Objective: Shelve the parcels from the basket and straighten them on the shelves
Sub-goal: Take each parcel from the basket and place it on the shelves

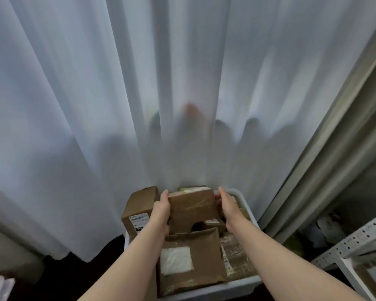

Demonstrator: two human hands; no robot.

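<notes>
A white plastic basket [234,286] stands on the floor below me, filled with several brown cardboard parcels. Both hands grip one taped brown box [192,210] at the far end of the basket. My left hand [160,211] clasps its left side, my right hand [227,206] its right side. To the left an upright brown parcel [138,208] with a white label leans in the basket. A flat brown parcel [190,262] with a pale label lies nearer to me. Whether the held box is lifted off the pile cannot be told.
A white curtain [139,94] hangs right behind the basket and fills most of the view. On the right stands a grey metal shelf unit [354,244] with perforated uprights, with dim items on a low shelf. The floor at left is dark.
</notes>
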